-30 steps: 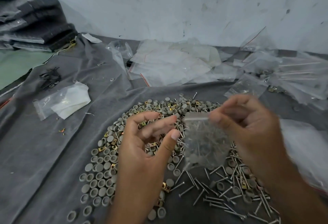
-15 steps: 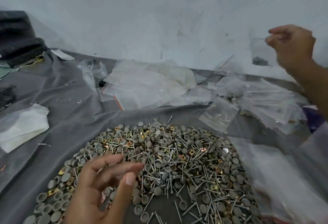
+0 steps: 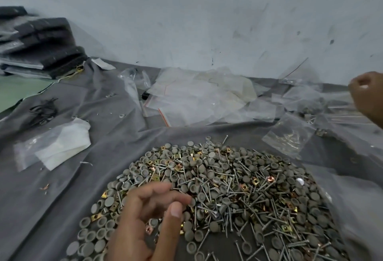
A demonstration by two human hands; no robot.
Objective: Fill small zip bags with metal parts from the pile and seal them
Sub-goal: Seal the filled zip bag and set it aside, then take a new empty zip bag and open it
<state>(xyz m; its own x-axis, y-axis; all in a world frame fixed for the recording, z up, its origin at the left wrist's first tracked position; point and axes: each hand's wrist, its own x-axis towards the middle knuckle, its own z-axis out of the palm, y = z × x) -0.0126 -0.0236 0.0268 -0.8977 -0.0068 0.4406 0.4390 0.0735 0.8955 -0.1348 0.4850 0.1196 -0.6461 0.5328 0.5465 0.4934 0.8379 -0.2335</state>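
A: Head view: where's the left hand (image 3: 145,221)?
B: Over the pile (image 3: 228,194), fingers loosely curled, holding nothing.
A: The right hand (image 3: 367,95)?
B: Far right above the bags (image 3: 199,97), half-closed; whether it holds anything, I can't tell.

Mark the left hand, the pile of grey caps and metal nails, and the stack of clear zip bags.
left hand (image 3: 143,225), head view, knuckles
pile of grey caps and metal nails (image 3: 238,188), head view, centre
stack of clear zip bags (image 3: 196,97), head view, top sheet

Head view, looking down, near pile (image 3: 217,188)
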